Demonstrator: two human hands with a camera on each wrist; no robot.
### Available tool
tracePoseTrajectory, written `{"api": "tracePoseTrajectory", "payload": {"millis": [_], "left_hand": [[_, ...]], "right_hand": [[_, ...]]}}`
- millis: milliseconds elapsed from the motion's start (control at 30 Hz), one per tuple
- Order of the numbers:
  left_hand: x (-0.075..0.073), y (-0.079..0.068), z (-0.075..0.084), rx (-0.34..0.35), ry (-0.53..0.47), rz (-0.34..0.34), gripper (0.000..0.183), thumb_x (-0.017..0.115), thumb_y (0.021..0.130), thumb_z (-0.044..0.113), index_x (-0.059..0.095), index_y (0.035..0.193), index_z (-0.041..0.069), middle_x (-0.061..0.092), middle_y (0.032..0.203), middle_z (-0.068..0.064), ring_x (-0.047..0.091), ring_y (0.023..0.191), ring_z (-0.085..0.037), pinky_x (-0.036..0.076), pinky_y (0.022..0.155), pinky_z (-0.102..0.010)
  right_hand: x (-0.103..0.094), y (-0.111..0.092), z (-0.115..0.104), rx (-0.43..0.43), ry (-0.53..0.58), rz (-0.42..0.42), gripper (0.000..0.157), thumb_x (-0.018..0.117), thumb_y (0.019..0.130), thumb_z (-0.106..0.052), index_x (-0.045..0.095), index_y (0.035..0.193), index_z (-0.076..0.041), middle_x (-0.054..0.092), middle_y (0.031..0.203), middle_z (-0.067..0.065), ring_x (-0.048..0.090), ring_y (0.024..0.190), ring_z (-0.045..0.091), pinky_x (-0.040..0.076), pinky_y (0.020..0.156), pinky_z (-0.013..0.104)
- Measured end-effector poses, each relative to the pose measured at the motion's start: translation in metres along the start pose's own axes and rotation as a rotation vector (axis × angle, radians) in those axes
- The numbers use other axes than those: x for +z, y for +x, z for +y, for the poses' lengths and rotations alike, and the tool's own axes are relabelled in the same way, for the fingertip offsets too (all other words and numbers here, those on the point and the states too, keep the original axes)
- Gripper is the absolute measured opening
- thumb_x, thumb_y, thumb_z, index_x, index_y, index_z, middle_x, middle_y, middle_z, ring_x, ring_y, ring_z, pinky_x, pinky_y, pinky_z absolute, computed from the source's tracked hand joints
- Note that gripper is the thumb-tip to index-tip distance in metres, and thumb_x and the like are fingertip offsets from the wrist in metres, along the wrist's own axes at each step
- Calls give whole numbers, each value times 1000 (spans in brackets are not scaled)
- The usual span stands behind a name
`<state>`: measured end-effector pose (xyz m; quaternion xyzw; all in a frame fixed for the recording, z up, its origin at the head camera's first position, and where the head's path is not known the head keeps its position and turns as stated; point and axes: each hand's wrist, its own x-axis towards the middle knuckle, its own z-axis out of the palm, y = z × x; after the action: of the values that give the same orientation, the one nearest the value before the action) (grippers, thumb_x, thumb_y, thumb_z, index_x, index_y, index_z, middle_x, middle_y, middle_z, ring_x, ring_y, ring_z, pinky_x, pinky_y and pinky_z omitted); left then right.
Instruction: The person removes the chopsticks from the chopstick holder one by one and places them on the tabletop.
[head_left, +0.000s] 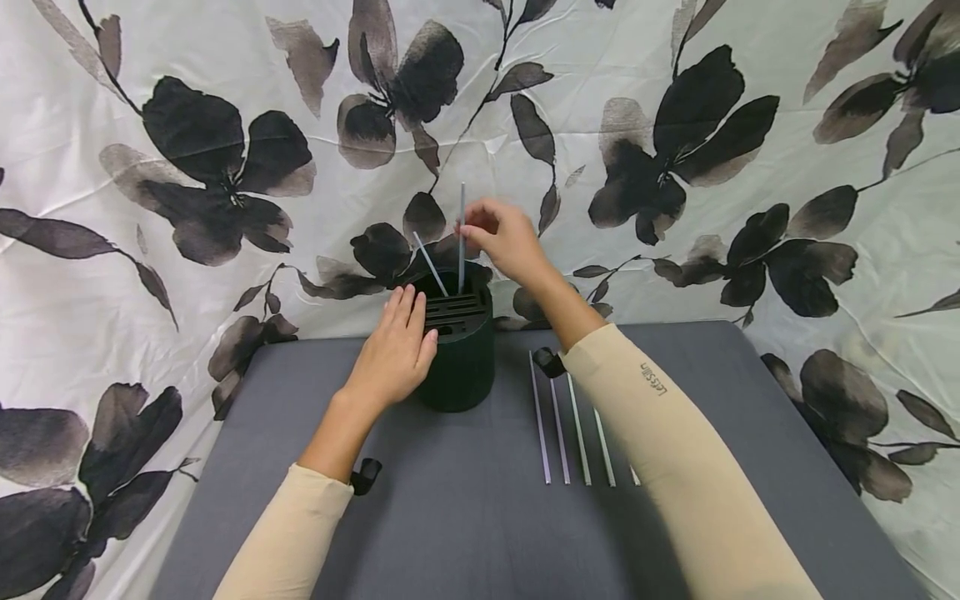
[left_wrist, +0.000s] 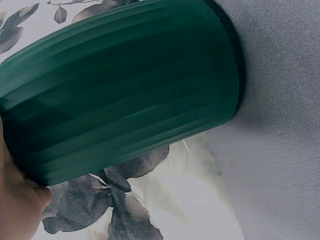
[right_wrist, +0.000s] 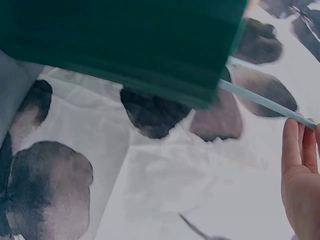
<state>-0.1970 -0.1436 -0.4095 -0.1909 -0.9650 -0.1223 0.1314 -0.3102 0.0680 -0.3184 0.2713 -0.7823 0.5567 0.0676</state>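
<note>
A dark green, ribbed round utensil holder [head_left: 455,375] with a slotted top [head_left: 453,312] stands upright at the table's back. My left hand [head_left: 393,350] rests on its upper left side, fingers straight along the rim; in the left wrist view, part of that hand [left_wrist: 22,200] touches the holder's upper end. With thumb and fingertips, my right hand [head_left: 506,242] pinches a thin pale stick [head_left: 462,200] near its upper part. That stick stands nearly upright, its lower end at the holder's opening. A second pale stick [head_left: 430,262] leans inside the holder.
Several thin pale sticks [head_left: 539,417] lie side by side on the grey table [head_left: 465,517], right of the holder, some partly under my right forearm. A white cloth with dark flowers [head_left: 525,167] hangs right behind. Each wrist wears a black camera mount [head_left: 366,477].
</note>
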Motion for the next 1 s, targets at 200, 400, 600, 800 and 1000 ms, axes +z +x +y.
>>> {"api": "tracePoseTrajectory", "payload": {"millis": [200,400,600,800,1000], "left_hand": [[-1,-1,3,2,-9,4,65,32,110,35,26,160,-7,20,169,-27,15,158,-44,16,129,-55],[-1,-3,5,-9,-21,-9,65,33,110,34,25,160,-7,18,169,-27,11,160,-42,15,130,-54],[-1,-5,5,-11,-17,0,65,32,110,34,25,160,-6,19,169,-27,12,159,-42,16,129,-54],[-1,-6,6,-15,-16,-5,66,32,109,35,25,160,-6,19,169,-27,13,159,-43,16,129,-54],[-3,-8,9,-21,-18,-14,66,32,109,35,24,161,-6,19,169,-26,12,160,-42,15,129,-55]], "right_hand": [[-31,-13,-15,-40,156,85,11,66,100,-7,67,110,-1,73,111,13,72,103,21,61,92,33],[-59,-25,-28,-57,286,206,8,68,98,-4,66,106,-5,72,106,8,74,99,19,62,89,31],[-87,-42,-33,-62,379,314,13,72,95,-3,68,107,-4,73,105,11,76,97,23,62,86,29],[-109,-66,-13,-18,422,317,14,71,95,0,67,108,-1,72,103,10,76,94,20,63,85,29],[-128,-98,25,70,347,297,13,69,96,-1,65,109,1,74,100,4,76,90,13,62,82,26]]}}
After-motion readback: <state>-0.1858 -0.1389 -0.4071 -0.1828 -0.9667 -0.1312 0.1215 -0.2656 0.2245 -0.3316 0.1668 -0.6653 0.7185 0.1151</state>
